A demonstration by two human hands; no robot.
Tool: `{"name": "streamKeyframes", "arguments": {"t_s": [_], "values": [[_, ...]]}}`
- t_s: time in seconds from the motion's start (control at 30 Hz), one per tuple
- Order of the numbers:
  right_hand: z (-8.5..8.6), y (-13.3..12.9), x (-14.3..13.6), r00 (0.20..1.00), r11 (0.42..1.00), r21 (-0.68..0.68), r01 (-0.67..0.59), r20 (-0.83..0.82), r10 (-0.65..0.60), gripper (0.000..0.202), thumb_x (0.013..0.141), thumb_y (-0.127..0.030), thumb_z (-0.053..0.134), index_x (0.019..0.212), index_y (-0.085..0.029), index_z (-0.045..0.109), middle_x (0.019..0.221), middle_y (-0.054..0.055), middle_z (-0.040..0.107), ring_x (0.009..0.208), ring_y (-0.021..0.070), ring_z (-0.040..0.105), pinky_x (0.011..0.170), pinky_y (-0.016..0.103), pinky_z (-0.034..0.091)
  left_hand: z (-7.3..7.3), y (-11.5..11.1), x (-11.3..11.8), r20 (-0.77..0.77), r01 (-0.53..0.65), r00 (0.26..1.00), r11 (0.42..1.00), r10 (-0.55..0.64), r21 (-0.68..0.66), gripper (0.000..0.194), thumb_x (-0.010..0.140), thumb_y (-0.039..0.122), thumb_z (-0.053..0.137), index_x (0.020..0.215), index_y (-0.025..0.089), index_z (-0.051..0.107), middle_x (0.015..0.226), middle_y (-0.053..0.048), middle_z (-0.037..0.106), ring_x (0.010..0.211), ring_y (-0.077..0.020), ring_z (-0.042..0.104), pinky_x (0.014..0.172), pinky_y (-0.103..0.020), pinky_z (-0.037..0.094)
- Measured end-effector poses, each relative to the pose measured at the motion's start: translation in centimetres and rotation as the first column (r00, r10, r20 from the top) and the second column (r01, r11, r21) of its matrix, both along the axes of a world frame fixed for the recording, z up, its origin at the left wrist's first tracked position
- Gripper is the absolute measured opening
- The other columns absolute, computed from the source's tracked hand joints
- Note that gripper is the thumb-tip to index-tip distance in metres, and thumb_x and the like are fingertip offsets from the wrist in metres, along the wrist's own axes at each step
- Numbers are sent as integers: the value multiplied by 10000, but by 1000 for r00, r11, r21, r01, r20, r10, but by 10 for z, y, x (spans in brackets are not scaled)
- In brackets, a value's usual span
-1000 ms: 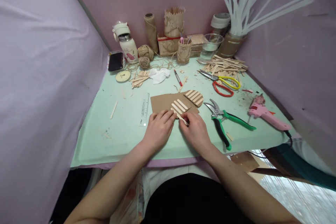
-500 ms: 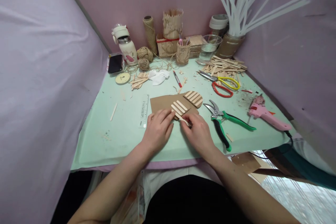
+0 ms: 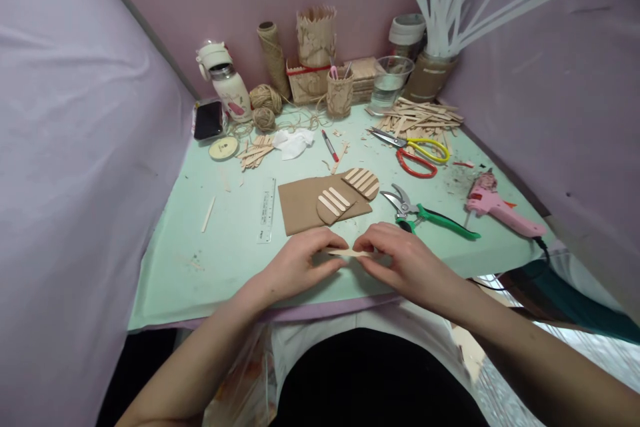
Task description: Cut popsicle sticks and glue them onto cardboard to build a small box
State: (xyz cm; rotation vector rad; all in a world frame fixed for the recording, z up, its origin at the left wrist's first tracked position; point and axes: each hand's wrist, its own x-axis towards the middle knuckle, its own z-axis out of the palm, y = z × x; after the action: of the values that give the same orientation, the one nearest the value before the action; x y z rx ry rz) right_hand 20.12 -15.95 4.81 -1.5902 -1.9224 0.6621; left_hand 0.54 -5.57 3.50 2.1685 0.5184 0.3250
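Between both hands is a pale wooden craft stick (image 3: 349, 253), held level near the table's front edge. My left hand (image 3: 305, 257) pinches its left end, and my right hand (image 3: 400, 257) pinches the other end. Just beyond them lies a brown cardboard sheet (image 3: 297, 203). Two rounded cardboard pieces rest on it: one piece (image 3: 327, 213) carries three short sticks, and the other (image 3: 374, 192), further back, has several sticks in parallel stripes. Green-handled pruning shears (image 3: 440, 221) lie open beside my right hand, which hides part of one handle.
A clear ruler (image 3: 267, 210) and a loose stick (image 3: 209, 213) lie left. Scissors (image 3: 417, 150), a stick pile (image 3: 417, 119) and a pink glue gun (image 3: 505, 207) are right. A bottle (image 3: 233, 90), twine balls (image 3: 265, 100) and a water cup (image 3: 393, 83) stand behind.
Both hands have lifted the craft stick off the cardboard piece and drawn it back toward my body. The rounded piece with three sticks is now uncovered. The view has shifted slightly.
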Motion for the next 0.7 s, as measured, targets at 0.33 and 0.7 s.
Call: {"name": "streamKeyframes", "arguments": {"t_s": [0.33,0.7], "values": [[-5,-6,9,997,997,-30,-75,-11,75,39,911,-171,565,908,-193,597,870,32,612,856,179,571,755,299,440,-4,-9,5,21,-11,1000,998,12,-54,130,860,185,609,961,191,692,813,-8,675,741,-118,597,694,-222,439],[-6,-4,10,990,990,-8,-138,0,138,59,921,-164,548,903,-194,595,876,41,626,866,194,550,777,332,439,-16,-17,3,109,-62,993,995,53,80,145,842,128,603,922,182,711,758,-5,698,670,-102,614,639,-201,449]]}}
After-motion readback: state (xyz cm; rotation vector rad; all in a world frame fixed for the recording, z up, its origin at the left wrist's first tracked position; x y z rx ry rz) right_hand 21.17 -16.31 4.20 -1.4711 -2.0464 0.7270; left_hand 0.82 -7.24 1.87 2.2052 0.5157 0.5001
